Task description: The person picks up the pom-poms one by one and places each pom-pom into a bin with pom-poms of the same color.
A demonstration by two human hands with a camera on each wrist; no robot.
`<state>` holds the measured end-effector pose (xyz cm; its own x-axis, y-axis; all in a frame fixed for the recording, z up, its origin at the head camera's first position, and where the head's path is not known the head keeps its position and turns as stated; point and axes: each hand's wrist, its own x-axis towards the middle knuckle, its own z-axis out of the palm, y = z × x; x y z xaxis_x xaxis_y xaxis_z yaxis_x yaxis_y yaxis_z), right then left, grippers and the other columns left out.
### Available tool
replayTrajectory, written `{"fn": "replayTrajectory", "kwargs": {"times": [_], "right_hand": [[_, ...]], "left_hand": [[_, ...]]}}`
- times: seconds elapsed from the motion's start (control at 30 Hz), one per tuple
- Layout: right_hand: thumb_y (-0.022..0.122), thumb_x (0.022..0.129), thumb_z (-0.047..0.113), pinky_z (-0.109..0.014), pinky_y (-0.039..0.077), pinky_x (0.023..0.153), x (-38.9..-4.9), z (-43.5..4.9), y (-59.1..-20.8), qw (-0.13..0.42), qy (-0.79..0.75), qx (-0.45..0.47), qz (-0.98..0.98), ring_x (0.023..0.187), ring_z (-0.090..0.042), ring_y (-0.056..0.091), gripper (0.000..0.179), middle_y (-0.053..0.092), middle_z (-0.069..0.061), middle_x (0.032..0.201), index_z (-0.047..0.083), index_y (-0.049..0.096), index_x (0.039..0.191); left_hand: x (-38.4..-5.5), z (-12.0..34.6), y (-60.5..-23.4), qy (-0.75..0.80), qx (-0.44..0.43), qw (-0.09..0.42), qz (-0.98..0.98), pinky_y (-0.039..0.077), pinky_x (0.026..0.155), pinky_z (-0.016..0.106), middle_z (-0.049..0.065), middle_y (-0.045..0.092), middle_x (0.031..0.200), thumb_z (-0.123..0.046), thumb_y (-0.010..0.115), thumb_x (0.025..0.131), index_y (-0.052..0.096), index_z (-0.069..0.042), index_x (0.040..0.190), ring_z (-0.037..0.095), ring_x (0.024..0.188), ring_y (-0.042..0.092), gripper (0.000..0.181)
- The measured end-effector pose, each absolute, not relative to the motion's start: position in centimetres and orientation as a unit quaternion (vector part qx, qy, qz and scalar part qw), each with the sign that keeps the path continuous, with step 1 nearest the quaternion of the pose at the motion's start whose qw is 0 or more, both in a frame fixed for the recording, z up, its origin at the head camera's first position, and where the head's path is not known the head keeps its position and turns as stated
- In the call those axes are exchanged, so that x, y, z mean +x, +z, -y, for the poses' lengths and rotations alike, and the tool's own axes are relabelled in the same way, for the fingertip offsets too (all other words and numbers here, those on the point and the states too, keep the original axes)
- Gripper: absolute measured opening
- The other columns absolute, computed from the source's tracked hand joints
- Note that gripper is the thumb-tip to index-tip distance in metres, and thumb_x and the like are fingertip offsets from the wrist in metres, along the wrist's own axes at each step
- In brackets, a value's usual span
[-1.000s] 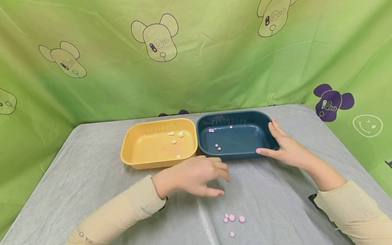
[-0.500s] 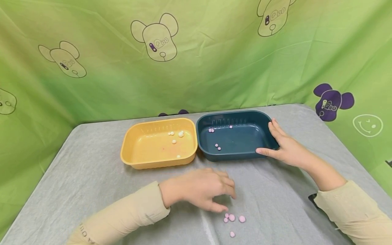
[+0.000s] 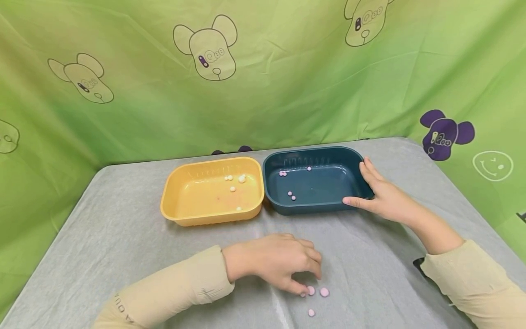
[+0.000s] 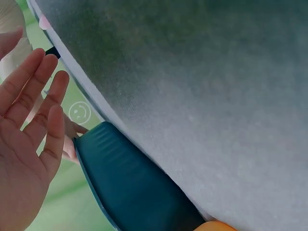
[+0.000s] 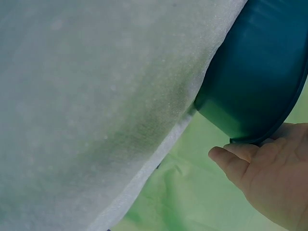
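Note:
My left hand (image 3: pixel 283 262) hovers over the cloth with its fingers loosely bent and apart. Its thumb tip is at a small group of pink balls (image 3: pixel 324 292), where it hides part of the group; whether it touches one I cannot tell. In the left wrist view the palm and fingers look relaxed, with a pink ball (image 4: pixel 44 22) beyond the fingertips. My right hand (image 3: pixel 384 196) rests against the right end of the dark teal bin (image 3: pixel 316 209), its fingers extended along the side and the thumb on the front rim. Several small pink balls (image 3: pixel 309 169) lie inside this bin.
A yellow bin (image 3: pixel 211 219) stands close beside the teal one on the left, with several white balls (image 3: pixel 242 179) inside. Grey cloth (image 3: pixel 102 256) covers the table. Behind it hangs a green curtain (image 3: pixel 283 91) with printed cartoon heads.
My left hand has moved from in front of the bins toward me and slightly right, down to the pink balls. The right hand stays on the teal bin.

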<state>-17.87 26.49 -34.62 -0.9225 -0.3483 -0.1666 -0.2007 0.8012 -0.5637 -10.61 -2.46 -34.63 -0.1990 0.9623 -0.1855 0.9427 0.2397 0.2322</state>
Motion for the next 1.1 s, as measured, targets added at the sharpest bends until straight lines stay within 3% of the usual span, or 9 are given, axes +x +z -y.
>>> {"fn": "replayTrajectory", "kwargs": {"times": [0.4,0.77,1.1], "right_hand": [[0.067,0.091,0.05,-0.069,0.015,0.114,-17.9,-26.4,-34.5,0.129,-0.279,-0.147,-0.94,0.15,-0.048,-0.005,0.111,-0.025,-0.012,0.162,0.0,-0.008,0.156],[0.067,0.091,0.049,-0.069,0.013,0.115,-17.7,-26.5,-34.5,0.129,-0.283,-0.146,-0.939,0.151,-0.046,-0.007,0.111,-0.025,-0.011,0.162,0.001,-0.008,0.156],[0.066,0.091,0.05,-0.07,0.013,0.115,-17.6,-26.5,-34.5,0.127,-0.283,-0.147,-0.939,0.151,-0.046,-0.008,0.11,-0.025,-0.011,0.163,0.002,-0.008,0.157]], "left_hand": [[-10.9,1.7,-34.9,0.026,0.618,0.167,-0.768,0.041,0.072,0.014,-0.017,0.061,0.105,-0.042,0.065,0.093,0.071,-0.029,0.113,-0.004,0.093,0.05,0.025],[-10.7,1.1,-35.4,0.023,0.62,0.192,-0.76,0.042,0.077,0.013,-0.018,0.059,0.099,-0.039,0.069,0.091,0.073,-0.029,0.105,-0.005,0.094,0.051,0.018],[-10.5,0.7,-35.8,0.029,0.636,0.195,-0.746,0.036,0.065,0.009,-0.016,0.055,0.089,-0.031,0.069,0.092,0.07,-0.026,0.09,-0.006,0.082,0.047,0.005]]}}
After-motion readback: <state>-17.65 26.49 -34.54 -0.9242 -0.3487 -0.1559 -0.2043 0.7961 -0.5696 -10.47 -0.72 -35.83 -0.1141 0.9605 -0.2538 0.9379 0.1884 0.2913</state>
